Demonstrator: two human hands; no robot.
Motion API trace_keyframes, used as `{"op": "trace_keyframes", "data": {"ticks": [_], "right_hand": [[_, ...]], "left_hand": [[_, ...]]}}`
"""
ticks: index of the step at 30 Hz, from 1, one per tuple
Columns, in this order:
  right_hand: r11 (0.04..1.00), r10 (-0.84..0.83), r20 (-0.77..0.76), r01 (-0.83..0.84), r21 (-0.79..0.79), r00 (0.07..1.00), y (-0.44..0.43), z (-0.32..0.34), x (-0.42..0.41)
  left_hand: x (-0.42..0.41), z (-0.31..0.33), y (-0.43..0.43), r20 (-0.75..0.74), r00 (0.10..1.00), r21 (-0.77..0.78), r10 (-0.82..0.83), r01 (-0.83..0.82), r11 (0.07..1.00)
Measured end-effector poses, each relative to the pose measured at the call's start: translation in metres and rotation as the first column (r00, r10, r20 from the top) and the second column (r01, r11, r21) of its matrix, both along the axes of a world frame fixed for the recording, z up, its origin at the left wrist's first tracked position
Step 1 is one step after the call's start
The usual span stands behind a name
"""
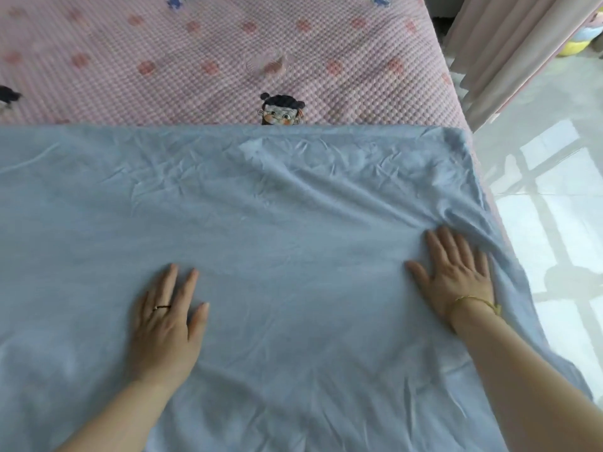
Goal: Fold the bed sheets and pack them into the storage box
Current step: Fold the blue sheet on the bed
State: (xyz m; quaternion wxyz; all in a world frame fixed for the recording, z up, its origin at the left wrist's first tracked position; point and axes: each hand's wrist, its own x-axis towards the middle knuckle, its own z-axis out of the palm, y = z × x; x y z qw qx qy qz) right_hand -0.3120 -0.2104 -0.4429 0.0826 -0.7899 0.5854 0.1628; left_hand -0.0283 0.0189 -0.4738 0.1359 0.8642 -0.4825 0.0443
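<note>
Flatly, left hand (163,324), right hand (456,275) press — (one) sheet (293,207).

blue sheet (277,207) on pink bed (228,60) | left hand (166,324), right hand (456,275) flat, seemingly pressing

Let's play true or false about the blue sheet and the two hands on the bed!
1. The left hand and right hand lie flat on the blue sheet. True.
2. The sheet is packed in a box. False: it is spread over the pink bed cover; no box shows.
3. A ring is on the left hand. True.
4. The bracelet is on the left wrist. False: it is on the right wrist.
5. A cartoon face peeks out past the sheet's far edge. True.
</note>
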Motion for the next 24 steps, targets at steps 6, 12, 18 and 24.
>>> {"op": "trace_keyframes", "data": {"ticks": [6, 12, 18, 24], "right_hand": [[0.923, -0.167, 0.273, 0.248, -0.295, 0.947, 0.006, -0.01, 0.083], [0.747, 0.665, 0.31, -0.606, -0.274, 0.68, 0.078, -0.026, 0.313], [0.916, 0.395, 0.178, -0.373, -0.144, 0.901, -0.029, -0.031, 0.309], [0.99, -0.11, 0.122, 0.12, -0.078, 0.986, -0.049, -0.023, 0.231]], "left_hand": [[0.107, -0.005, -0.018, -0.143, 0.92, 0.076, 0.365, -0.357, 0.931], [0.174, -0.022, -0.012, -0.113, 0.887, 0.146, 0.448, -0.431, 0.891], [0.19, -0.041, -0.01, -0.098, 0.921, 0.123, 0.376, -0.364, 0.923], [0.196, -0.032, -0.013, -0.224, 0.917, 0.17, 0.329, -0.296, 0.94]]}}
